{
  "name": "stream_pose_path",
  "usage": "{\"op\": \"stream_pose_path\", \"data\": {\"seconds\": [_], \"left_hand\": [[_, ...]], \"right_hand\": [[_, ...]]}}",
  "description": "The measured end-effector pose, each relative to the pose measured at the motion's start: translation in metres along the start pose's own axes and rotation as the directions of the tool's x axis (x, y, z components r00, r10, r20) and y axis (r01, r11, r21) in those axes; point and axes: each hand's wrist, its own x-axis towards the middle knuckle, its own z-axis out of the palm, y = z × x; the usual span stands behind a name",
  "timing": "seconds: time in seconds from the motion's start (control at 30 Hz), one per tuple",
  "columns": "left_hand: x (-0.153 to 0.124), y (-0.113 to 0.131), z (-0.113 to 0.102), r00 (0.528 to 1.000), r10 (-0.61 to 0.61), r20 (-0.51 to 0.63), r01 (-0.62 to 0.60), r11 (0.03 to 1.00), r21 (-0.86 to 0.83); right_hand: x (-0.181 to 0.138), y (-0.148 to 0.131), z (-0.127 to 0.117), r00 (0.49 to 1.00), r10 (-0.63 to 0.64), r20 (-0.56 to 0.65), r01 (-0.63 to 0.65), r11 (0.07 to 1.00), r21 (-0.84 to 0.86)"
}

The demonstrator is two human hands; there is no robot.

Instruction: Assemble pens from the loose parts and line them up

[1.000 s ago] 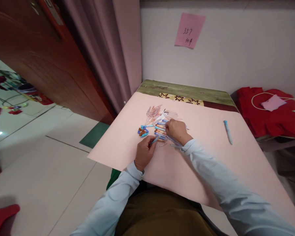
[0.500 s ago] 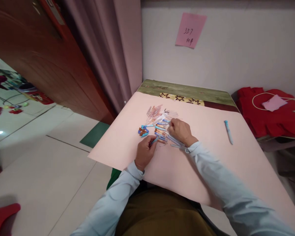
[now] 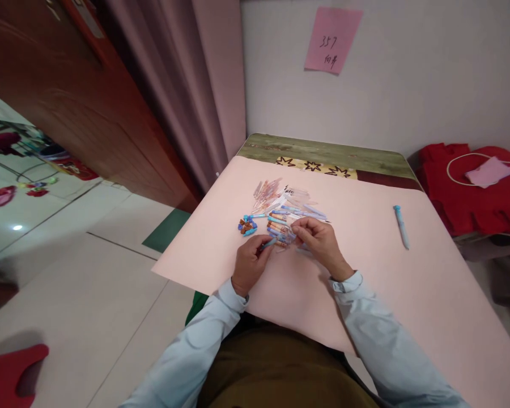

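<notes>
My left hand (image 3: 250, 262) is closed round a thin blue pen barrel (image 3: 267, 245) whose tip sticks out to the right. My right hand (image 3: 318, 239) pinches a small clear pen part between thumb and fingers, close to the barrel's tip. Just beyond both hands lies a heap of pen parts (image 3: 280, 212): blue and orange barrels and clear tubes. A small cluster of blue and brown caps (image 3: 247, 226) sits to the left of the heap. All of this rests on a pink sheet (image 3: 365, 272) covering the table.
A finished blue pen (image 3: 402, 226) lies alone at the right of the pink sheet. Red cloth with a white cord (image 3: 476, 190) sits past the table's right edge. A pink note (image 3: 332, 38) hangs on the wall; a curtain (image 3: 195, 85) and a wooden door stand at left.
My right hand has drawn back from the heap toward me with a small part pinched in it, now close to the left hand. The left hand stayed put.
</notes>
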Motion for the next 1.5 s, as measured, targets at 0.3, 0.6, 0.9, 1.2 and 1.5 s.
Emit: {"op": "stream_pose_path", "data": {"seconds": [0.3,0.6,0.9,1.2,1.5], "left_hand": [[0.000,0.005,-0.002,0.999,0.045,-0.006,-0.045,0.999,0.016],[-0.002,0.005,-0.001,1.000,0.009,-0.023,-0.009,1.000,0.002],[-0.001,0.007,-0.001,1.000,0.009,0.007,-0.009,1.000,-0.010],[-0.002,0.004,-0.002,0.999,0.013,0.051,-0.012,0.999,-0.032],[-0.001,0.007,-0.004,0.994,0.053,0.094,-0.049,0.998,-0.049]], "right_hand": [[-0.007,0.003,0.008,0.984,-0.010,0.176,-0.015,0.990,0.138],[-0.008,0.001,0.008,0.991,-0.005,0.136,-0.009,0.995,0.102],[-0.008,0.000,0.004,0.987,-0.036,0.157,0.033,0.999,0.020],[-0.007,0.002,0.004,0.979,0.004,0.202,-0.028,0.993,0.118],[-0.009,-0.013,-0.005,0.901,0.158,0.404,-0.259,0.943,0.208]]}}
